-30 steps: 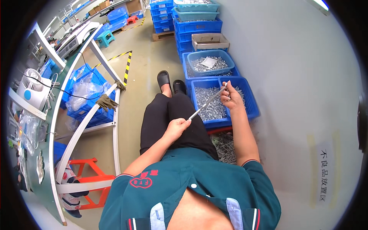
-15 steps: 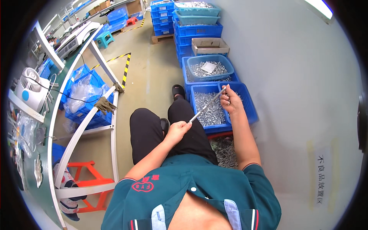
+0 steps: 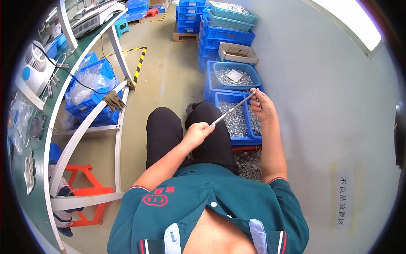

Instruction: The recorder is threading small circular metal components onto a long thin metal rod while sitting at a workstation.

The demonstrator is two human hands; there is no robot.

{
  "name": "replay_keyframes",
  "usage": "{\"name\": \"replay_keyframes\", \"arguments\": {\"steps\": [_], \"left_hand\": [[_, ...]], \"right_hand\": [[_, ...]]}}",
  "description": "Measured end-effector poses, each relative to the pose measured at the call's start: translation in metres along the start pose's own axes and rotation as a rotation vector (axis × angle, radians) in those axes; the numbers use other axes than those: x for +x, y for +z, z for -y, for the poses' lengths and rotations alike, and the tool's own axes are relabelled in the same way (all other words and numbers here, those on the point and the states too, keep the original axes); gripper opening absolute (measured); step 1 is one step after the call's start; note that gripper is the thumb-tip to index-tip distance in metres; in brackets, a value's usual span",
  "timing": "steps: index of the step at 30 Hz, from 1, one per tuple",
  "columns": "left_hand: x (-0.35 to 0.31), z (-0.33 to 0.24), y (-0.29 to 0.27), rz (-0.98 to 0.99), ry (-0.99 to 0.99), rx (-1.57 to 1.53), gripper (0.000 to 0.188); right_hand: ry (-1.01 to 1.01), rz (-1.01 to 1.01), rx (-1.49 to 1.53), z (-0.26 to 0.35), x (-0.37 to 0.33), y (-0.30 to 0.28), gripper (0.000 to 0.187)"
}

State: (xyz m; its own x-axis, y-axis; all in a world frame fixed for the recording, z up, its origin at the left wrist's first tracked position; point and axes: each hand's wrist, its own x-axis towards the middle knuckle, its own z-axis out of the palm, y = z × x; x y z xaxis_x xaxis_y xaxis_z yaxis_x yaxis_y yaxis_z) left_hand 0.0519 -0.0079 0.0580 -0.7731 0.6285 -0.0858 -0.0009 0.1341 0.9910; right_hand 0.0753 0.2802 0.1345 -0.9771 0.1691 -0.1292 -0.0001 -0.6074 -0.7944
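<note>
A thin grey metal rod (image 3: pixel 231 109) spans between both my hands. My left hand (image 3: pixel 198 131) pinches its near end above my knees in black trousers (image 3: pixel 169 131). My right hand (image 3: pixel 263 103) grips the far end over a blue crate (image 3: pixel 249 136) filled with several small silvery metal parts. A second blue crate (image 3: pixel 213 74) of the same parts, with a white slip on top, sits just beyond it.
Stacked blue crates (image 3: pixel 228 29) and a cardboard box (image 3: pixel 237 53) line the grey wall. A green workbench with white frame (image 3: pixel 84 135) curves on the left, with a small fan (image 3: pixel 36 67), a blue bin of plastic bags (image 3: pixel 91 86) and an orange stool (image 3: pixel 86 190). Loose metal parts (image 3: pixel 249 163) lie on the floor.
My legs have drawn in, knees bent up and feet pulled back. Both hands keep hold of the rod over the crate, nearly unchanged.
</note>
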Motion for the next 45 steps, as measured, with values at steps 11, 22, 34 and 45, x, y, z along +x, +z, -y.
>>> {"name": "replay_keyframes", "arguments": {"steps": [11,22,34,45], "left_hand": [[0.019,0.01,0.018,0.049,-0.001,-0.2,0.038],[0.064,-0.033,0.019,0.15,-0.252,-0.308,0.038],[0.08,-0.006,-0.001,0.118,-0.343,-0.313,0.038],[0.069,0.012,-0.021,0.068,-0.436,-0.242,0.037]], "right_hand": [[-0.127,-0.137,-0.18,0.001,0.005,0.02,0.021],[0.137,-0.04,-0.185,-0.033,0.017,0.014,0.027],[0.478,-0.59,0.357,-0.128,0.058,-0.12,0.018],[0.321,-0.34,0.35,-0.121,0.06,-0.102,0.018]]}}
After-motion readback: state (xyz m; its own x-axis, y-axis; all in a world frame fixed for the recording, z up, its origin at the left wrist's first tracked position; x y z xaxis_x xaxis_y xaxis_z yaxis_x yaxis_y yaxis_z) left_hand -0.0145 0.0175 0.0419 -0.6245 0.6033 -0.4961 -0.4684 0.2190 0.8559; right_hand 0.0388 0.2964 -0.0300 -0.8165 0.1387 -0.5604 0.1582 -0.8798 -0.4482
